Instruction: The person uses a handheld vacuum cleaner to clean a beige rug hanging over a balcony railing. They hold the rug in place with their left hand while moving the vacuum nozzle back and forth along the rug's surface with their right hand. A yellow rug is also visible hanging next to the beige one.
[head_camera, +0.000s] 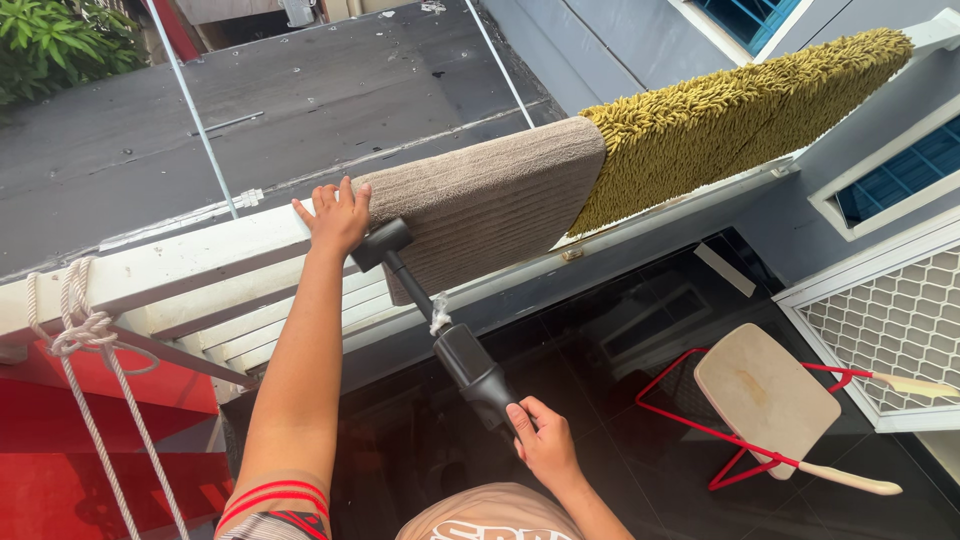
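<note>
Right hand (545, 440) is low and near, fingers wrapped tight round the rear grip of a black handheld vacuum (470, 365). The vacuum body runs up and left from that fist; its thin tube ends in a flat nozzle (380, 243) pressed against the face of the beige mat (490, 205). Nozzle sits just right of and below the left fingers, about touching the palm edge.

Left hand (335, 215) is far out, arm almost fully straight, reaching up over the white railing (160, 268). Fingers spread apart, flat on the mat's left top corner, not clamped on anything.

Count: two mats draped over the rail, the beige one and a shaggy olive-green mat (740, 115) to its right, overlapping at the edge. One vacuum. One rope (85, 335), knotted on the railing at far left. One wooden chair with red legs (770, 400) tipped over on the dark floor, lower right. Right forearm bent, wrist angled upward along the vacuum's axis.
</note>
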